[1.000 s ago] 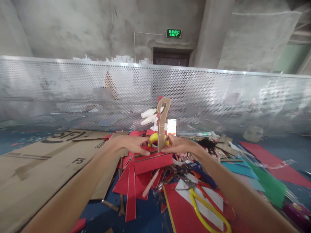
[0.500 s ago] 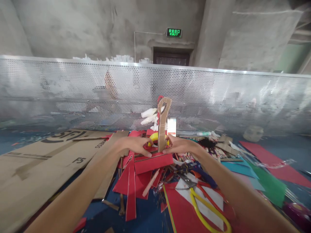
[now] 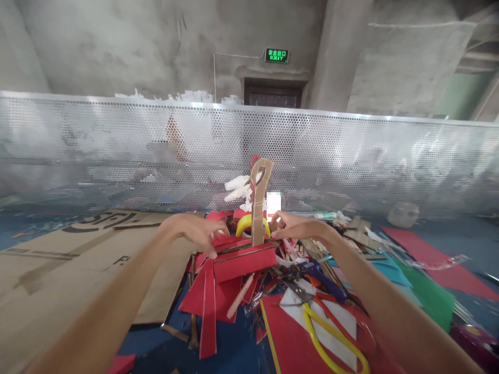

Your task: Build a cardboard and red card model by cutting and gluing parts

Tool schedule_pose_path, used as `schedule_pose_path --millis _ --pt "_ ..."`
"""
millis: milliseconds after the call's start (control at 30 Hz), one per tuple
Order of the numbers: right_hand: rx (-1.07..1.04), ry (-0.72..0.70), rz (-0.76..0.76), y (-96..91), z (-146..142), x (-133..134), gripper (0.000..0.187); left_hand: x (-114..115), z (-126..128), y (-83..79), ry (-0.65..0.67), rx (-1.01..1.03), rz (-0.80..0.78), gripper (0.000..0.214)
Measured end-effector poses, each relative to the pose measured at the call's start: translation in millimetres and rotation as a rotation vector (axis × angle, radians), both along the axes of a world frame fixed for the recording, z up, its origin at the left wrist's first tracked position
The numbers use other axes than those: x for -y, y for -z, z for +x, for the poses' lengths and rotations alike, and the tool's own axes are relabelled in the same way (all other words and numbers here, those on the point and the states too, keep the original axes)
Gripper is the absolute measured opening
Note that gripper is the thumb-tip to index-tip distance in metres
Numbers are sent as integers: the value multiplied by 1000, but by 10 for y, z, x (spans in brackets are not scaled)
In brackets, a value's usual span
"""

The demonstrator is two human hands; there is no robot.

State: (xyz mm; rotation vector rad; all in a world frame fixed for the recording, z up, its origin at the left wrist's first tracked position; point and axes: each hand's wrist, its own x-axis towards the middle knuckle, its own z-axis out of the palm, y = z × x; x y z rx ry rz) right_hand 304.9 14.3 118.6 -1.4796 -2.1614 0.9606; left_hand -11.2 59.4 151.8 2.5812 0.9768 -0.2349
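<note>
A red-faced cardboard block (image 3: 245,262) with brown cut edges lies in front of me. Out of it stands an upright brown cardboard piece (image 3: 258,218), its forked top holding an oval hole. My left hand (image 3: 197,234) is at the block's left end, thumb at the corner and fingers spread. At the other end is my right hand (image 3: 298,227), thumb by the edge and fingers apart. Behind the upright piece are a yellow ring (image 3: 244,222), perhaps a tape roll, and white petal-like pieces (image 3: 237,189). Some fingertips are hidden.
Large scissors (image 3: 327,327) with yellow and red handles lie on red sheets at front right, beside a blue glue gun (image 3: 323,278). A broad cardboard sheet (image 3: 97,265) covers the left. Coloured sheets (image 3: 429,296) lie right. A perforated metal barrier (image 3: 331,150) stands behind.
Both hands have moved apart, away from the upright cardboard piece: the left hand to the left, the right hand slightly right. The upright piece still stands on the red block.
</note>
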Motion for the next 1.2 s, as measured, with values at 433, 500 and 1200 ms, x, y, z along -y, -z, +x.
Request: schedule_pose_path --millis 433,500,1200 --pt "-31 -170 308 -10 -222 22 38 41 539 265 221 714 -145 56" --pt "-12 -213 370 -14 -322 63 33 48 597 309 229 745 -98 53" --pt "-153 -274 490 -127 -363 222 20 512 630 -116 310 710 188 38"
